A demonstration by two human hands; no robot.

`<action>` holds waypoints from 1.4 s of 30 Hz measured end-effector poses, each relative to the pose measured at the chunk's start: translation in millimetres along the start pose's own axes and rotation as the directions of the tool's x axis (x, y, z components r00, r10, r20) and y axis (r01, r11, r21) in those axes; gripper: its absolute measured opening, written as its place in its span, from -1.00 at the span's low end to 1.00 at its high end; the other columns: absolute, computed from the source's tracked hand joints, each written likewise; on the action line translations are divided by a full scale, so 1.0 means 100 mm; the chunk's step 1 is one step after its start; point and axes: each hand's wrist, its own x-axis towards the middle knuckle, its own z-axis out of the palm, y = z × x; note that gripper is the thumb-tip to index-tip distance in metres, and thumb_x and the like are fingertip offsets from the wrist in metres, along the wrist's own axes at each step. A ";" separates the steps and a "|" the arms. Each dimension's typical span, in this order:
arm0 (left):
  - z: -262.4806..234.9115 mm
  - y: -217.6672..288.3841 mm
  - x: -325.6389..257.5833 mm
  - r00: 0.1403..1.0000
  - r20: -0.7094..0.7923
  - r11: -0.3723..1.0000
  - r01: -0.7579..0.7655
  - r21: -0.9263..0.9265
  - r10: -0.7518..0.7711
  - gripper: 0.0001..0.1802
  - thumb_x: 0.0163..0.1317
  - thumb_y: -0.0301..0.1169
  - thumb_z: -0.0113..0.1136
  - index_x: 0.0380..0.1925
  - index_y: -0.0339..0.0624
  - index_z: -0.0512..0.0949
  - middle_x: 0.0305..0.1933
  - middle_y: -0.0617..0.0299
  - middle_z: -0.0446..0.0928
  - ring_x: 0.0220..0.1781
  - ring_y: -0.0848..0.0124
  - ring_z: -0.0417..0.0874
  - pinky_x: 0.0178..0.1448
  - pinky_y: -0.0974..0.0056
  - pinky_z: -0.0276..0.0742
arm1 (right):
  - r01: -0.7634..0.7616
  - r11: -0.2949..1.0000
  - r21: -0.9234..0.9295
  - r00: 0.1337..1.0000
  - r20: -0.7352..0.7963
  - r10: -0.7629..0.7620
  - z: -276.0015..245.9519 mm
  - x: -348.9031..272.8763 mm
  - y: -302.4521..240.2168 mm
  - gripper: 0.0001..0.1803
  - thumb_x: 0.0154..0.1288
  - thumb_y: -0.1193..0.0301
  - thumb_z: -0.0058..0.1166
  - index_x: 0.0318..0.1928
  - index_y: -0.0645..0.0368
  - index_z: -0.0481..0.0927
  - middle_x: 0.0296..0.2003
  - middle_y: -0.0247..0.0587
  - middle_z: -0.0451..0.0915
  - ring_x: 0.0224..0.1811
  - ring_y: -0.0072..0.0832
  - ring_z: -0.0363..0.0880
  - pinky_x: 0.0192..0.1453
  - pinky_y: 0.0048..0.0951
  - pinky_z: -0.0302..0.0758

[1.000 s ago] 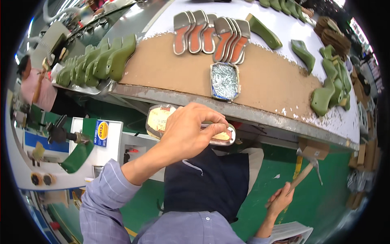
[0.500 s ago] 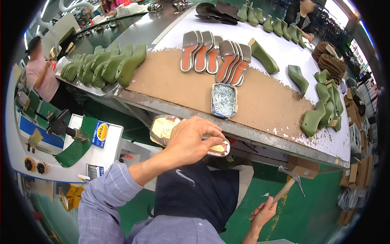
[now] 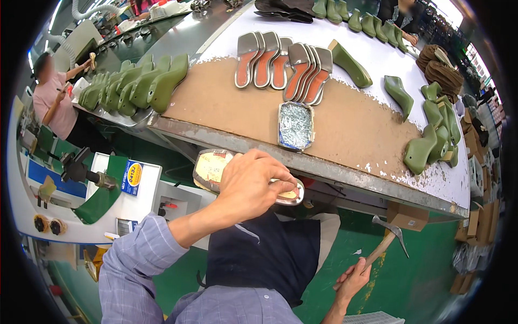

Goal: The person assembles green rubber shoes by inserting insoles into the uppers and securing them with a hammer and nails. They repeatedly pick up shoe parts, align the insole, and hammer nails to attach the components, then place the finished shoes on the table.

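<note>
My left hand (image 3: 251, 186) is closed over a shoe last with an insole on its upturned bottom (image 3: 210, 165), which lies above my lap below the bench edge. The thumb and fingertips are pinched together close to the insole's narrower right end. Whatever sits between them is too small or hidden to name. Much of the insole's middle is covered by the hand. Low on the right, my right hand (image 3: 352, 278) grips the wooden handle of a hammer (image 3: 381, 248), its metal head pointing up and away from the last.
Just beyond the bench edge stands a tray of small nails (image 3: 294, 147). Behind it lie several orange-and-grey insoles (image 3: 247, 67). Green shoe lasts (image 3: 168, 86) line the bench's left, with more lasts (image 3: 420, 150) at right. A machine (image 3: 81, 167) stands left; a person (image 3: 54, 105) works beyond.
The view has shifted slightly. My left hand stays pinched over the insole and my right keeps the hammer low at the right. At far left, the other person has stretched out an arm.
</note>
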 end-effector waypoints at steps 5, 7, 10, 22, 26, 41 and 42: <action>0.00 0.00 0.00 1.000 -0.002 1.000 -0.024 0.012 0.024 -0.85 0.25 -0.19 0.37 -0.28 0.14 0.83 -0.05 0.46 0.73 0.18 0.32 0.54 0.26 0.14 0.37 | -0.023 1.000 0.011 1.000 0.005 0.023 -0.01 0.00 -0.02 -0.68 0.64 0.19 -0.12 -0.09 0.24 0.43 -0.65 -0.38 0.31 -0.82 -0.66 0.24 -0.79 -0.56 0.19; 0.01 0.00 0.00 1.000 -0.007 0.999 -0.027 0.017 0.027 -0.86 0.25 -0.19 0.36 -0.28 0.14 0.83 -0.05 0.46 0.73 0.18 0.32 0.54 0.26 0.14 0.37 | -0.020 1.000 0.014 1.000 0.011 0.020 -0.02 0.01 0.00 -0.68 0.64 0.19 -0.12 -0.09 0.24 0.43 -0.65 -0.38 0.31 -0.81 -0.66 0.24 -0.78 -0.56 0.19; 0.02 0.00 0.00 0.999 -0.013 0.999 -0.029 0.020 0.030 -0.86 0.26 -0.19 0.36 -0.28 0.15 0.83 -0.05 0.45 0.73 0.18 0.32 0.54 0.26 0.13 0.36 | -0.016 1.000 0.019 1.000 0.020 0.015 -0.01 0.00 -0.03 -0.68 0.64 0.19 -0.11 -0.09 0.23 0.43 -0.65 -0.39 0.30 -0.81 -0.66 0.23 -0.78 -0.56 0.19; 0.05 -0.02 0.00 0.998 -0.029 0.998 -0.050 0.047 0.051 -0.85 0.25 -0.16 0.37 -0.28 0.15 0.82 -0.06 0.49 0.73 0.19 0.33 0.54 0.28 0.13 0.36 | -0.005 0.998 0.058 1.000 0.028 0.003 -0.02 0.01 -0.01 -0.69 0.64 0.18 -0.09 -0.09 0.21 0.42 -0.65 -0.39 0.29 -0.82 -0.67 0.21 -0.78 -0.57 0.18; 0.05 -0.03 -0.01 0.997 -0.034 0.997 -0.061 0.045 0.062 -0.85 0.25 -0.17 0.37 -0.28 0.15 0.83 -0.06 0.49 0.73 0.20 0.32 0.54 0.29 0.13 0.36 | 0.001 0.998 0.064 0.999 0.036 -0.003 -0.02 0.02 0.01 -0.68 0.64 0.17 -0.09 -0.11 0.21 0.42 -0.65 -0.39 0.29 -0.82 -0.67 0.21 -0.78 -0.57 0.18; 0.07 -0.04 -0.01 0.993 -0.058 0.993 -0.102 0.053 0.105 -0.86 0.20 -0.19 0.41 -0.30 0.13 0.83 -0.08 0.51 0.72 0.14 0.33 0.56 0.21 0.14 0.40 | 0.065 0.997 0.051 0.994 0.080 -0.069 0.00 -0.11 -0.20 -0.69 0.65 0.23 -0.14 0.01 0.26 0.42 -0.65 -0.38 0.32 -0.82 -0.68 0.22 -0.77 -0.61 0.17; 0.06 -0.04 -0.02 0.992 -0.058 0.993 -0.109 0.049 0.112 -0.87 0.19 -0.19 0.41 -0.31 0.13 0.83 -0.09 0.51 0.72 0.13 0.33 0.56 0.20 0.15 0.40 | 0.105 0.993 0.050 0.986 0.121 -0.111 -0.02 -0.13 -0.28 -0.67 0.64 0.24 -0.14 0.08 0.28 0.42 -0.64 -0.37 0.35 -0.81 -0.68 0.23 -0.75 -0.62 0.18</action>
